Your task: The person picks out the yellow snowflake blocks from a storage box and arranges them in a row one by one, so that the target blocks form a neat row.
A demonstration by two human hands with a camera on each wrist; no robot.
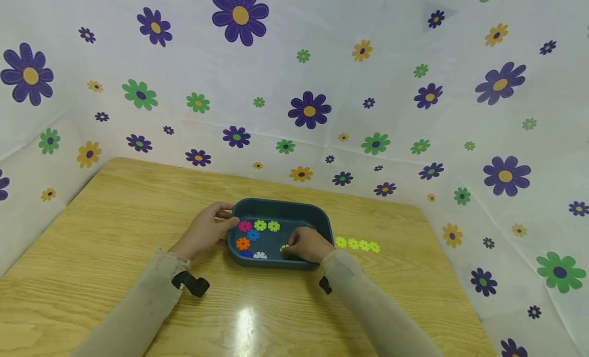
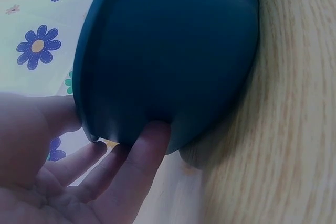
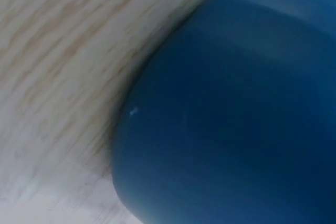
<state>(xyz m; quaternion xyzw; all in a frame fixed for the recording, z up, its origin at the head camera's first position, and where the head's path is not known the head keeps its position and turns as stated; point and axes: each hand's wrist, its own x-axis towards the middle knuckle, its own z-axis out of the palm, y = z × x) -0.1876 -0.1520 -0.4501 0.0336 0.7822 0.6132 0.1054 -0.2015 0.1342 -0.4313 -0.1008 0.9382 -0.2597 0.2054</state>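
Note:
A dark teal tray (image 1: pixel 276 264) lies on the table and holds several notched plastic discs. My left hand (image 1: pixel 205 231) grips the tray's left end, thumb over the rim and fingers against the outer wall, as the left wrist view also shows. Inside the tray at the front right, my right hand (image 1: pixel 309 244) pinches a yellow-green disc (image 1: pixel 284 248), partly hidden by the fingers. At the tray's left are a pink disc (image 1: pixel 245 226), two yellow-green discs (image 1: pixel 260 225), a blue disc (image 1: pixel 253 235), an orange disc (image 1: pixel 243 243), a dark blue disc (image 1: pixel 246 253) and a white disc (image 1: pixel 259 255).
Right of the tray, several yellow-green discs (image 1: pixel 358 244) form a row on the wooden table (image 1: pixel 152 203). A white flower-printed cloth (image 1: pixel 276 65) stands behind and at both sides. Only the tray's outer wall (image 3: pixel 226 108) and the table show in the right wrist view.

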